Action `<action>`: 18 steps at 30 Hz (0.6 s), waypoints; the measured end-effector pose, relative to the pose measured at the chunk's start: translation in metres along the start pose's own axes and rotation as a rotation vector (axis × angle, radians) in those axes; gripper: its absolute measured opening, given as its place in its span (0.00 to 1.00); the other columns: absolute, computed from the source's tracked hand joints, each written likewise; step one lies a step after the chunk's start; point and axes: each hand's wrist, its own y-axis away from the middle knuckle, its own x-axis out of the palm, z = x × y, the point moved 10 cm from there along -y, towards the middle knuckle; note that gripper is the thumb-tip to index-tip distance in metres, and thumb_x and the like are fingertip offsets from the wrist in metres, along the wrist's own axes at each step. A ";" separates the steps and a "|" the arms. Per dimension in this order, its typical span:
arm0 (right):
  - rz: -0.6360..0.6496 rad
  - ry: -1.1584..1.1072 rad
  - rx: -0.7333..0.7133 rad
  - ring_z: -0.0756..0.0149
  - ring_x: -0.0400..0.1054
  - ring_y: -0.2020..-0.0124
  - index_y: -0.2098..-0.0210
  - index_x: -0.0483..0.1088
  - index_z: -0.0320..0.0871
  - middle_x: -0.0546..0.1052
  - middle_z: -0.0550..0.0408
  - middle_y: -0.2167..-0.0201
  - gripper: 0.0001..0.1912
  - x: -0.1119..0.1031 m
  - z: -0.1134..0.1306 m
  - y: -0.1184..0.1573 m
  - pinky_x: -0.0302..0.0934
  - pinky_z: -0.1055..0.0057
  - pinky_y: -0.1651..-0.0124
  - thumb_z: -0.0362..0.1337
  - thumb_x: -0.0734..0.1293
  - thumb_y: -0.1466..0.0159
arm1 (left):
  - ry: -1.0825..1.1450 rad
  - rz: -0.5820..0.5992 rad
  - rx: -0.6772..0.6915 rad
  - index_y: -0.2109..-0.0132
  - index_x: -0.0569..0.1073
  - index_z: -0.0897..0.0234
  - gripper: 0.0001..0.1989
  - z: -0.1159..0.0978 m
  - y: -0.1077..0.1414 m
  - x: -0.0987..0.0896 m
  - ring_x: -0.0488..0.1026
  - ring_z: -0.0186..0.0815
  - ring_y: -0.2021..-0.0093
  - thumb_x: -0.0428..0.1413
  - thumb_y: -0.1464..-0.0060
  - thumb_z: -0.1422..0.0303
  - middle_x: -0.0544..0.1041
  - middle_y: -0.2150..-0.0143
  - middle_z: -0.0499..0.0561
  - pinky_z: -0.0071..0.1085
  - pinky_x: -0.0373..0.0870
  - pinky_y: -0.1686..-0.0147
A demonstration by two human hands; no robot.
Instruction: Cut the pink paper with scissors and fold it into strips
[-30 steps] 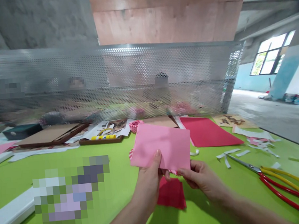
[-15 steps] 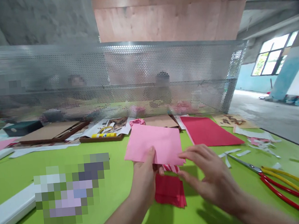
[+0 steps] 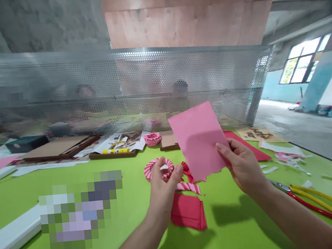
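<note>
Pink paper sheet point(image 3: 198, 139), light and floppy, held up over the green table point(image 3: 23, 191), right hand point(image 3: 242, 164) pinching its lower edge; left hand point(image 3: 163, 194) has fingers bunched on a striped paper ring point(image 3: 151, 170).

Scissors point(image 3: 312, 204) lie right of the paper stack point(image 3: 188, 211) on the table point(image 3: 23, 191).

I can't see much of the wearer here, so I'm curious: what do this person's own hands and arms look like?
The left hand and the right hand are bare and slim-fingered, with no gloves. The left forearm and right forearm are bare too: no sleeve is in view, and no watch, ring or bracelet can be seen.
</note>
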 end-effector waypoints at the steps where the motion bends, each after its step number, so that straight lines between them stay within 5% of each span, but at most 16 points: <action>1: 0.034 -0.066 0.088 0.69 0.63 0.71 0.67 0.68 0.44 0.72 0.58 0.71 0.10 0.003 -0.011 0.003 0.60 0.72 0.67 0.42 0.67 0.47 | 0.049 0.076 -0.008 0.48 0.62 0.64 0.30 0.002 -0.001 0.007 0.67 0.41 0.55 0.58 0.58 0.58 0.68 0.52 0.58 0.32 0.63 0.60; 4: 0.115 -0.087 0.221 0.70 0.63 0.74 0.68 0.68 0.42 0.72 0.57 0.73 0.12 0.011 -0.032 0.016 0.60 0.73 0.70 0.43 0.67 0.47 | 0.205 0.334 -0.117 0.55 0.68 0.66 0.21 0.010 0.005 0.035 0.71 0.39 0.61 0.55 0.54 0.58 0.73 0.58 0.57 0.31 0.67 0.66; 7: 0.163 -0.082 0.280 0.68 0.64 0.73 0.67 0.68 0.40 0.72 0.56 0.73 0.13 0.019 -0.048 0.029 0.60 0.71 0.70 0.43 0.67 0.47 | 0.280 0.413 -0.265 0.59 0.70 0.65 0.14 0.021 0.018 0.048 0.73 0.37 0.66 0.56 0.53 0.64 0.76 0.62 0.55 0.30 0.69 0.69; 14: 0.241 -0.034 0.268 0.65 0.66 0.69 0.66 0.69 0.41 0.73 0.54 0.70 0.13 0.033 -0.056 0.041 0.61 0.67 0.64 0.43 0.66 0.46 | 0.143 0.297 -0.373 0.57 0.68 0.65 0.17 0.047 0.019 0.036 0.75 0.41 0.68 0.58 0.55 0.64 0.77 0.63 0.58 0.33 0.70 0.72; 16: 0.267 0.121 0.204 0.62 0.66 0.65 0.62 0.68 0.41 0.73 0.52 0.66 0.14 0.021 -0.041 0.040 0.61 0.66 0.62 0.42 0.64 0.45 | 0.108 0.253 -0.371 0.56 0.68 0.65 0.18 0.049 0.015 0.031 0.75 0.42 0.68 0.58 0.55 0.64 0.77 0.63 0.59 0.35 0.71 0.72; 18: 0.222 0.410 0.094 0.61 0.66 0.62 0.56 0.65 0.43 0.73 0.50 0.63 0.16 -0.013 -0.020 0.038 0.61 0.64 0.60 0.42 0.62 0.43 | 0.088 0.218 -0.369 0.57 0.68 0.65 0.18 0.048 0.013 0.029 0.75 0.43 0.68 0.59 0.56 0.65 0.77 0.63 0.59 0.37 0.71 0.71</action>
